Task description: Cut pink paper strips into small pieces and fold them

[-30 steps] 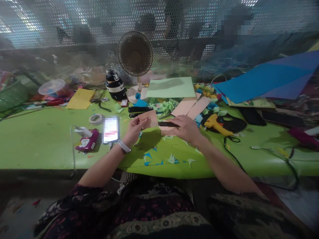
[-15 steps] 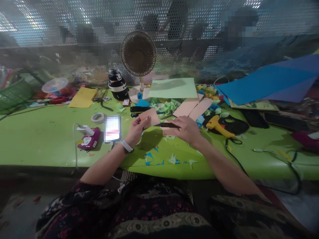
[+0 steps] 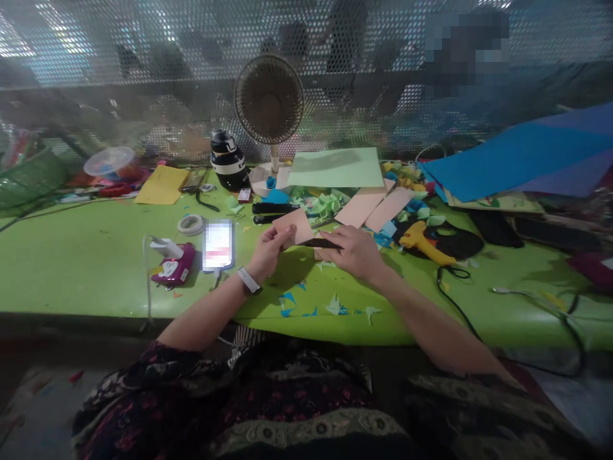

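Note:
My left hand (image 3: 271,250), with a white-banded watch (image 3: 249,280) on the wrist, pinches a small pale pink paper piece (image 3: 295,225) between thumb and fingers. My right hand (image 3: 357,252) is closed around dark scissors (image 3: 322,243), their blades pointing left at the paper's lower right edge. Whether the blades are apart cannot be made out. Under the right hand, another pink paper piece (image 3: 324,254) lies on the green table (image 3: 268,297), partly covered by the fingers. Longer pink strips (image 3: 363,206) rest just beyond that hand.
A phone (image 3: 218,246), tape roll (image 3: 190,224) and purple power strip (image 3: 174,265) are at left. Behind stand a fan (image 3: 269,99), bottle (image 3: 230,163) and black stapler (image 3: 275,209). A yellow glue gun (image 3: 425,243) lies right, its cord trailing forward. Paper scraps (image 3: 336,305) litter the front.
The view has shifted slightly. Both hands stay close together with the pink paper and scissors held; the paper is tilted a little differently and sits nearer the blades.

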Motion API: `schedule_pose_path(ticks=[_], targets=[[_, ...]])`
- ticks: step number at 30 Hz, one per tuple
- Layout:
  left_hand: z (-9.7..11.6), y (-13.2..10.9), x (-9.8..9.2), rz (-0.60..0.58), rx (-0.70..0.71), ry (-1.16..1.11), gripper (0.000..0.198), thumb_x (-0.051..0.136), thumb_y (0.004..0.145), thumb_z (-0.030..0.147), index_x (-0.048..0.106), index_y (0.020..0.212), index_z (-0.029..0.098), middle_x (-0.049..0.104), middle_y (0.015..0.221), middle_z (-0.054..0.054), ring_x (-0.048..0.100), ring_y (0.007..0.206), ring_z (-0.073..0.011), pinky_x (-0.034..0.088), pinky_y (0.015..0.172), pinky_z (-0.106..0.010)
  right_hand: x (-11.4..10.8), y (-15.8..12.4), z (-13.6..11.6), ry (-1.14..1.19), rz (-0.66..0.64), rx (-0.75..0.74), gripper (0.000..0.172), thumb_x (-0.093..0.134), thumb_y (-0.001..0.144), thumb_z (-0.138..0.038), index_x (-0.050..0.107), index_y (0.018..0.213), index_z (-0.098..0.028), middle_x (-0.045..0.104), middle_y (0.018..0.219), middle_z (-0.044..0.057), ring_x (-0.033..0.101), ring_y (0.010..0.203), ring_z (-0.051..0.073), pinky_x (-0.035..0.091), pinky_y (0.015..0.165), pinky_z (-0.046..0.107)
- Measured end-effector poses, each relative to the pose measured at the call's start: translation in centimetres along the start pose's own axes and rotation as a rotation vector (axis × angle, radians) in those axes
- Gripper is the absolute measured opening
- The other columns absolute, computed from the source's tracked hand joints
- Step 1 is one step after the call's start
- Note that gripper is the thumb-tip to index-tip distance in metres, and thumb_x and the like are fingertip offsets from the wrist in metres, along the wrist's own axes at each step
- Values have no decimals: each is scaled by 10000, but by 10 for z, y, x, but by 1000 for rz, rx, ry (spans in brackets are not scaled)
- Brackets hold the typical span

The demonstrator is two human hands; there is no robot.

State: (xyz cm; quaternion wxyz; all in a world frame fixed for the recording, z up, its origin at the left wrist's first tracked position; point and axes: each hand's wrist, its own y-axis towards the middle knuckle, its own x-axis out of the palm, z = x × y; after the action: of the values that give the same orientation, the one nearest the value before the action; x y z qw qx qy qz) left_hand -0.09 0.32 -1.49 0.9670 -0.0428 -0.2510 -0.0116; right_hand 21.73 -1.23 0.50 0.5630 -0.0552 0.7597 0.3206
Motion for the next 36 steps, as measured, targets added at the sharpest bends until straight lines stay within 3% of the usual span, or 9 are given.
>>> schedule_pose_path(ticks=[5, 11, 14, 17, 20, 26, 30, 33, 36], targets=[[2, 3, -1, 17, 38, -25, 371, 921, 579, 357, 738, 832, 156, 745, 815, -26, 653, 692, -100, 511, 636, -208, 0, 0, -2, 29, -125, -88, 358, 617, 835, -155, 758, 1163, -189, 736, 924, 88, 634, 858, 245, 480, 734, 362], [10, 7, -5, 5, 21, -15, 410, 930, 565, 327, 730, 879, 155, 754, 853, -22, 678, 742, -112, 537, 681, -222, -5, -7, -14, 244, -424, -187, 537, 615, 746, -104, 703, 1265, -213, 698, 1155, 87, 640, 998, 234, 519, 802, 336], [11, 4, -6, -6, -29, 84, 422, 925, 576, 338, 710, 880, 137, 746, 813, -27, 664, 676, -106, 508, 585, -198, -10, -8, -20, 324, -451, -258, 442, 649, 745, -158, 729, 1179, -198, 705, 1105, 96, 631, 987, 238, 506, 814, 350], [10, -3, -1, -36, -103, 153, 469, 920, 588, 336, 695, 946, 132, 758, 853, -47, 680, 677, -125, 515, 561, -207, -12, -5, -20, 391, -234, -41, 176, 623, 843, -285, 740, 911, -173, 719, 903, 79, 627, 847, 208, 478, 746, 336], [5, -11, 6, -90, -164, 182, 486, 916, 601, 342, 691, 975, 129, 763, 843, -60, 690, 665, -147, 534, 562, -232, -7, 0, -18, 544, -39, 314, 272, 607, 888, -435, 686, 856, -177, 697, 779, 36, 600, 683, 159, 443, 625, 286], [-1, -15, 8, -137, -158, 238, 476, 903, 638, 327, 689, 1016, 132, 772, 850, -67, 709, 712, -154, 550, 656, -244, 10, 12, -2, 886, -169, 514, 233, 614, 878, -396, 657, 828, -173, 699, 724, 22, 630, 618, 159, 477, 577, 267], [3, -8, 0, -78, -160, 290, 448, 826, 747, 356, 663, 1120, 166, 777, 933, -83, 732, 831, -172, 555, 717, -261, 7, 17, 28, 512, -274, 648, 341, 615, 896, -472, 655, 755, -164, 715, 738, 75, 672, 700, 212, 503, 636, 301], [5, -5, -3, -69, -148, 300, 383, 784, 788, 369, 663, 1090, 168, 774, 935, -84, 727, 823, -167, 553, 730, -273, 6, 19, 51, 61, -151, 607, 389, 579, 921, -501, 696, 1018, -143, 734, 1043, 152, 663, 996, 306, 510, 817, 385], [5, -4, -4, -73, -129, 316, 368, 781, 785, 378, 670, 1063, 164, 769, 925, -79, 719, 806, -160, 543, 718, -269, 12, 21, 67, -137, -100, 447, 469, 611, 916, -369, 584, 1316, -126, 597, 1373, 188, 505, 1289, 341, 417, 1030, 434]])
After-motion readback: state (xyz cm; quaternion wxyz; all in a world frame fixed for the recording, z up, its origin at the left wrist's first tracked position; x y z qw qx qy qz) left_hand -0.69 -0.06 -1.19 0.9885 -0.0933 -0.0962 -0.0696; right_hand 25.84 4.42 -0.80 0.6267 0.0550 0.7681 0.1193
